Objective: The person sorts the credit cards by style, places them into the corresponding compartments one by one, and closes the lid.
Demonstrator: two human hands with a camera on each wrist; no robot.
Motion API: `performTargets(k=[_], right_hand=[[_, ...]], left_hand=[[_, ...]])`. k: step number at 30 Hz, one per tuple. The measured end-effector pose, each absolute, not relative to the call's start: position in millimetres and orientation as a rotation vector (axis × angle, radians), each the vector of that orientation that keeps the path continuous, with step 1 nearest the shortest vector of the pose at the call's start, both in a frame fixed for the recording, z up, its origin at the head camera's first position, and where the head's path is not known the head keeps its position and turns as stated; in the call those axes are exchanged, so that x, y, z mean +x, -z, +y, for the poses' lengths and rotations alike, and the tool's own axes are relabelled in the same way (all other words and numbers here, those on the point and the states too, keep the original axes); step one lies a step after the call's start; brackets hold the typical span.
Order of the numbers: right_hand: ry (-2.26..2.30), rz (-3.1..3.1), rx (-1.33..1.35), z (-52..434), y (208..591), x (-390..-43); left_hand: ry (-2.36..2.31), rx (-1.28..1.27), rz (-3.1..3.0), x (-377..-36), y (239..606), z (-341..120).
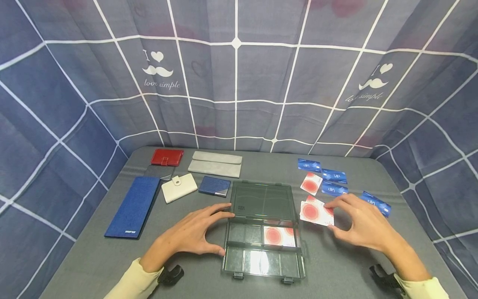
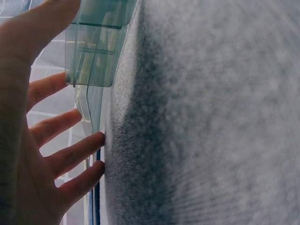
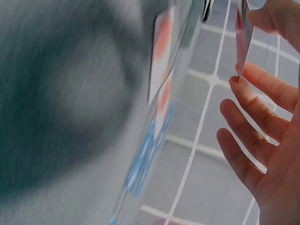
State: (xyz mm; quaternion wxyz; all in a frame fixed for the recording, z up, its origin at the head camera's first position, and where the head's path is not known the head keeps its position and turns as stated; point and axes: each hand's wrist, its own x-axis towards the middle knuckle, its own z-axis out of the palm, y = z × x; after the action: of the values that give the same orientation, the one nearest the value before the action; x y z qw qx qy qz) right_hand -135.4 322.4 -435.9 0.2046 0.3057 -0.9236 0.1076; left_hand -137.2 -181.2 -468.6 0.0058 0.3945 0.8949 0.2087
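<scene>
A red-and-white card (image 1: 315,212) is pinched between thumb and fingers of my right hand (image 1: 360,222), to the right of the box. The right wrist view shows this card (image 3: 243,42) nearly edge-on, raised above the table. The translucent dark green plastic box (image 1: 235,262) has its lid (image 1: 261,201) laid back and several compartments inside. Another red-and-white card (image 1: 274,236) lies in a compartment at the right of the row nearest the lid. At the box's left side, my left hand (image 1: 198,230) has its fingers spread, with fingertips and thumb right at the edge.
Right of the lid lie a red-and-white card (image 1: 311,183) and several blue VIP cards (image 1: 334,176). On the left are a long blue folder (image 1: 132,207), a cream wallet (image 1: 180,189), a red wallet (image 1: 167,157), a grey wallet (image 1: 215,164) and a navy card holder (image 1: 214,186).
</scene>
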Motion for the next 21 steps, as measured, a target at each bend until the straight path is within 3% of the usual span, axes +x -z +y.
performTargets(k=[21], right_hand=[[-0.290, -2.552, 1.138, 252.3, 443.3, -119.2]], left_hand=[[-0.681, 1.234, 2.780, -137.7, 469.6, -181.0]])
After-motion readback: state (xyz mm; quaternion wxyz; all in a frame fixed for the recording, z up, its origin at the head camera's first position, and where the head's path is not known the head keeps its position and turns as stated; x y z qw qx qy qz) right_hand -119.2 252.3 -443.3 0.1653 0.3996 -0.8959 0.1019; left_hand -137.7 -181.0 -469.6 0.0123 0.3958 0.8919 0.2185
